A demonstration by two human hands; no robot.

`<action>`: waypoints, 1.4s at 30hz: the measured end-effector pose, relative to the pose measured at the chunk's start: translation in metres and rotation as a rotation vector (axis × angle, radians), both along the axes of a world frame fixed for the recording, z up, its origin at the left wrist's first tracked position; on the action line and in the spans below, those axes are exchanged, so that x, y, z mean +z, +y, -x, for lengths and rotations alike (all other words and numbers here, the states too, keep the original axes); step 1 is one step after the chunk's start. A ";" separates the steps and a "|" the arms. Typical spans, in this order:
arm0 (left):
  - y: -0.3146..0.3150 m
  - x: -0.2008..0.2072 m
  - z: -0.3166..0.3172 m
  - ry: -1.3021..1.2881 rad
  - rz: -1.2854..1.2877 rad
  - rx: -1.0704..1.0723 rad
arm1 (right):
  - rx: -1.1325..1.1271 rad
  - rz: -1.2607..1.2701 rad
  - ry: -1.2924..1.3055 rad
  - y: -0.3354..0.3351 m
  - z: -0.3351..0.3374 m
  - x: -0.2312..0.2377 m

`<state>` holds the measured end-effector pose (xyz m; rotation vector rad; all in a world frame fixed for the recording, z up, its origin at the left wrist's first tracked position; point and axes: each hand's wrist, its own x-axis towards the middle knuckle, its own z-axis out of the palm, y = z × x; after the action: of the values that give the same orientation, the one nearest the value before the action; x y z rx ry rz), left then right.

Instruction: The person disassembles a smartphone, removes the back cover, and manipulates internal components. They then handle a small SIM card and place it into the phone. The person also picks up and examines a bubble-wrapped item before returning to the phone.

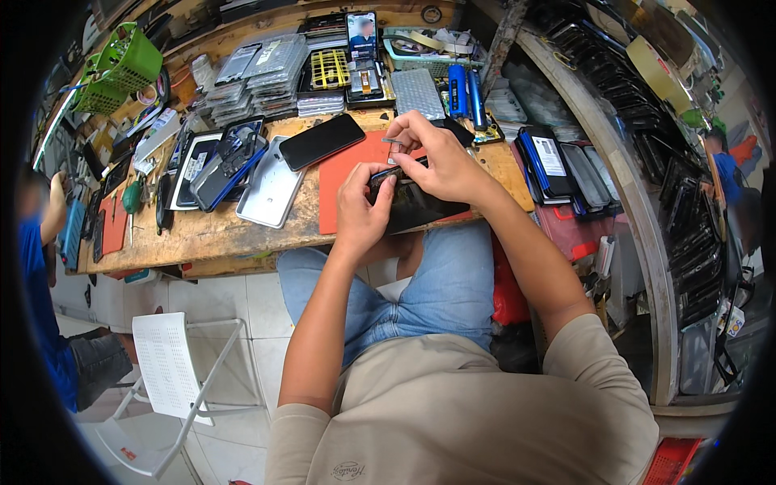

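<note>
My left hand (364, 208) grips the left edge of a dark, glossy phone (420, 208) at the table's front edge, thumb on top. Above the phone, my right hand (443, 166) is closed in a pinch on a small, thin greyish piece (394, 148), whose exact kind I cannot make out. Both hands are close together, and part of the phone is hidden beneath them. An orange-red mat (335, 190) lies under the work. Another black phone (322, 141) rests face up at the mat's far left corner.
A silver phone back cover (273, 190) and stacked phone parts (218, 166) lie to the left. Wrapped stacks (271, 69), a propped phone (362, 36) and blue cylinders (458, 90) stand behind. A person in blue (40, 275) is at far left, near a white chair (170, 356).
</note>
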<state>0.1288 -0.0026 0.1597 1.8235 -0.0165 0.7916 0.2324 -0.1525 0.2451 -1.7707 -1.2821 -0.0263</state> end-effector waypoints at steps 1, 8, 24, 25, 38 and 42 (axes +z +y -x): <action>0.000 -0.001 0.000 -0.001 0.002 -0.005 | 0.015 0.023 0.004 -0.001 0.000 0.000; 0.001 -0.004 0.001 0.018 0.002 0.007 | 0.110 0.014 -0.060 -0.003 -0.007 -0.006; 0.002 -0.004 0.000 0.052 -0.003 0.016 | 0.133 -0.047 0.020 -0.001 -0.017 -0.016; 0.002 -0.004 -0.001 0.058 0.012 0.010 | 0.136 -0.040 0.027 -0.001 -0.017 -0.016; 0.000 -0.001 0.003 -0.001 -0.009 -0.007 | 0.099 -0.110 0.104 -0.007 -0.014 -0.017; -0.001 -0.002 0.005 -0.046 -0.054 -0.026 | 0.100 -0.133 0.236 -0.010 -0.012 -0.017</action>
<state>0.1236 -0.0037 0.1579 1.8517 -0.0919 0.8209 0.2440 -0.1628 0.2284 -1.5447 -1.1682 0.1466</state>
